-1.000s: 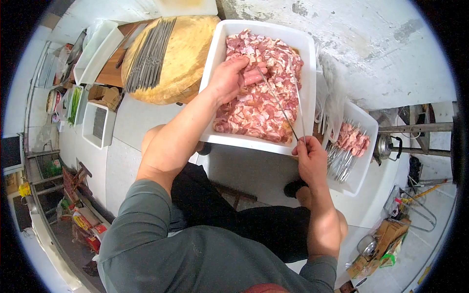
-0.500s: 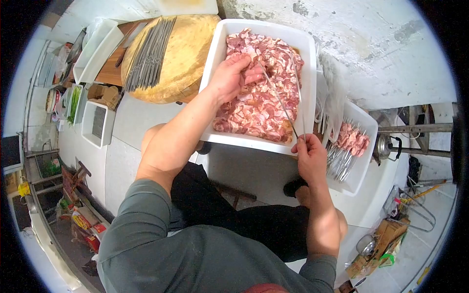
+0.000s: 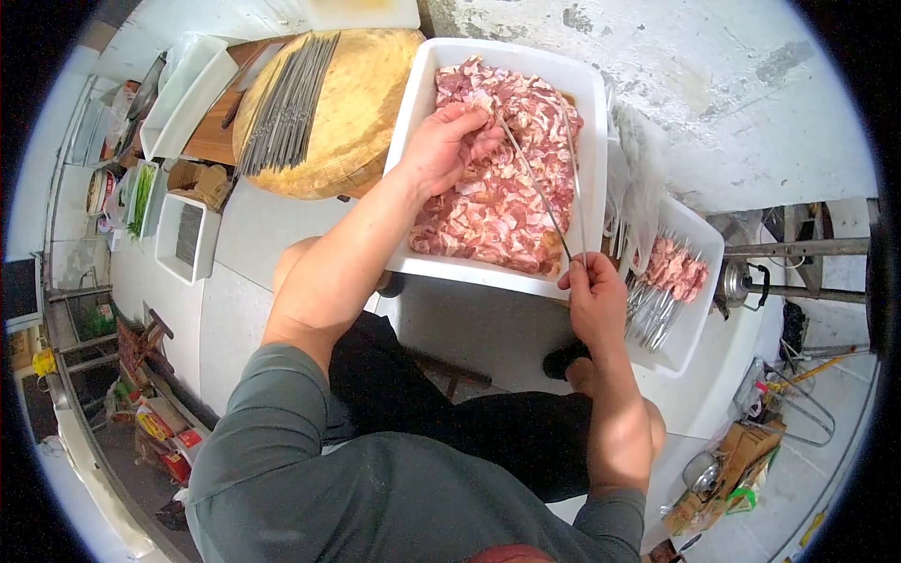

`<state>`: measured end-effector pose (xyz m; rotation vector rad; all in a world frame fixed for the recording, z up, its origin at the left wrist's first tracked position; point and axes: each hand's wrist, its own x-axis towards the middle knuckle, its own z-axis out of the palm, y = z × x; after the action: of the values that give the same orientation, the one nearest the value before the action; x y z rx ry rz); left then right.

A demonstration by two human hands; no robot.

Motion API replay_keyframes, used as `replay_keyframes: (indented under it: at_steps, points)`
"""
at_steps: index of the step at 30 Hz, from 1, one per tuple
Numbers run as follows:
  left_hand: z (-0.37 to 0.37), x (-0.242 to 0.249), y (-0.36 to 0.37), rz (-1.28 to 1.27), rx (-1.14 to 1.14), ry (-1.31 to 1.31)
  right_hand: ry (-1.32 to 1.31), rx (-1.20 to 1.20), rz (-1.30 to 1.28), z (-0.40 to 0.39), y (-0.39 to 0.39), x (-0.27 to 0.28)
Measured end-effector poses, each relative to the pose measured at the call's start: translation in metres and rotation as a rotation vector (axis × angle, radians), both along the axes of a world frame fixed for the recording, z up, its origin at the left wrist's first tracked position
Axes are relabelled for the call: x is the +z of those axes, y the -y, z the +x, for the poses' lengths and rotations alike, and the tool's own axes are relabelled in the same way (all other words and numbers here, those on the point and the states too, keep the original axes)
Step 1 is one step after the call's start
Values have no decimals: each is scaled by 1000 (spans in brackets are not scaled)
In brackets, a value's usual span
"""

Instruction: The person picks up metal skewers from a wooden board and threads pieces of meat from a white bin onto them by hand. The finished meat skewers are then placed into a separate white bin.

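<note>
A white tub (image 3: 402, 141) holds a thick layer of raw meat pieces (image 3: 497, 220). Over its left part is my left hand (image 3: 453, 145), with thumb and fingertips closed on a small piece of meat (image 3: 482, 101). At the tub's near right corner, my right hand (image 3: 595, 291) pinches the ends of two thin metal skewers (image 3: 537, 184) that spread apart over the meat. The tip of one skewer reaches my left fingertips. To the right, a white tray (image 3: 690, 352) holds skewers threaded with meat (image 3: 678, 269).
Many bare skewers (image 3: 289, 105) lie on a round wooden board (image 3: 371, 103) at the left. Beyond it are a long white container (image 3: 192, 98) and a small white bin (image 3: 202, 267). A metal kettle (image 3: 739, 281) stands at the right, by the wall (image 3: 694, 84).
The fingers of my left hand have drawn together at the meat piece and the skewer tip. My right hand has barely moved and still holds the skewers.
</note>
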<state>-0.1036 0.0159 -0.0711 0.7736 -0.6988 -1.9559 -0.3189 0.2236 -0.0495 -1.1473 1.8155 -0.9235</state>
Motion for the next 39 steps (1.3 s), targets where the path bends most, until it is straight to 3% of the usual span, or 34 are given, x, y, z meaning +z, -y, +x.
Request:
replay_keyframes:
  at_steps: [8,39]
  points:
    - [1,12,-3,48,67,-94,20,0,14,0,0,-1]
    - [-3,9,-4,-12,82,58,-56,6,62,7,-1,0]
